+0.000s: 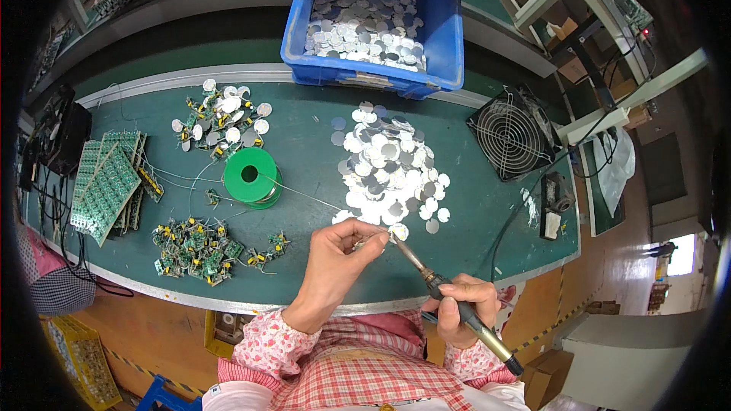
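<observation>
My right hand [468, 306] is wrapped round the dark handle of a soldering iron [435, 280], which slants up and to the left. Its tip touches or nearly touches a round white disc [399, 231] by my left fingertips. My left hand [343, 255] is closed in a pinch. Thin solder wire [308, 195] runs from a green spool [249, 176] into that hand. Whether the left fingers also grip the disc or a small board, I cannot tell. Just beyond both hands lies a heap of white and grey discs [388, 156].
A blue bin [373, 76] of discs stands at the back. Small circuit boards with yellow parts [199, 251] are heaped at the left front; boards with discs [228, 118] lie behind. Green panels [106, 183] are stacked far left. A fan [512, 135] and a stand [557, 202] are at right.
</observation>
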{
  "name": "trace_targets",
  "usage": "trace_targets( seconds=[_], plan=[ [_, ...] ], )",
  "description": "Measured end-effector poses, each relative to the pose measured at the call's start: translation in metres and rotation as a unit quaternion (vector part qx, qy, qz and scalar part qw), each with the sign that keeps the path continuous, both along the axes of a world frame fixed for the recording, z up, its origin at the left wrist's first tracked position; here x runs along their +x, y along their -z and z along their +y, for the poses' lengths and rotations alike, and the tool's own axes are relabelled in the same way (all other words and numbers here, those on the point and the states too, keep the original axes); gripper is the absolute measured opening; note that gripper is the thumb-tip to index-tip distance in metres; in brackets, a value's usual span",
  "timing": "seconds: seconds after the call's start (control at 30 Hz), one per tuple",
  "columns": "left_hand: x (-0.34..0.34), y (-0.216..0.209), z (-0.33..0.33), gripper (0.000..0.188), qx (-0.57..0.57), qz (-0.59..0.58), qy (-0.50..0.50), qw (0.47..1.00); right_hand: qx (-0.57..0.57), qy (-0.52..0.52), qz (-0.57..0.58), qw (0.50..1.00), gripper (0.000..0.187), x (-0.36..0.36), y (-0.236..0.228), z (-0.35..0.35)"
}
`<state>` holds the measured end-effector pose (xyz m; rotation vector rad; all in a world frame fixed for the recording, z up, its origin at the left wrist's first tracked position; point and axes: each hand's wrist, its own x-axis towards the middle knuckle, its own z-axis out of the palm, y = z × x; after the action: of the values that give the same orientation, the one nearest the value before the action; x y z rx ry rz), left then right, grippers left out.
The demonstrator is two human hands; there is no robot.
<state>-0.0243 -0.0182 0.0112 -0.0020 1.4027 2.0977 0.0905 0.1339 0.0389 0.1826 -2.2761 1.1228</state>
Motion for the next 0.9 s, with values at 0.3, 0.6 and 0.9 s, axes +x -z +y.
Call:
trace_targets(
  seconds=[0.3, 0.6, 0.9],
  plan=[
    [0.001, -0.001, -0.002, 0.009, 0.004, -0.012, 0.01, 1.0, 0.053, -0.026, 0.017, 0.998, 0.013, -0.01, -0.008, 0.0],
    [-0.001, 0.003, -0.007, 0.014, 0.019, -0.012, 0.042, 0.999, 0.025, -0.048, 0.039, 0.998, 0.02, -0.007, -0.005, 0.004],
    [0.007, 0.0, -0.002, 0.009, 0.021, -0.028, 0.017, 0.999, 0.008, 0.091, -0.054, 0.994, 0.031, -0.013, -0.002, -0.01]
  ],
)
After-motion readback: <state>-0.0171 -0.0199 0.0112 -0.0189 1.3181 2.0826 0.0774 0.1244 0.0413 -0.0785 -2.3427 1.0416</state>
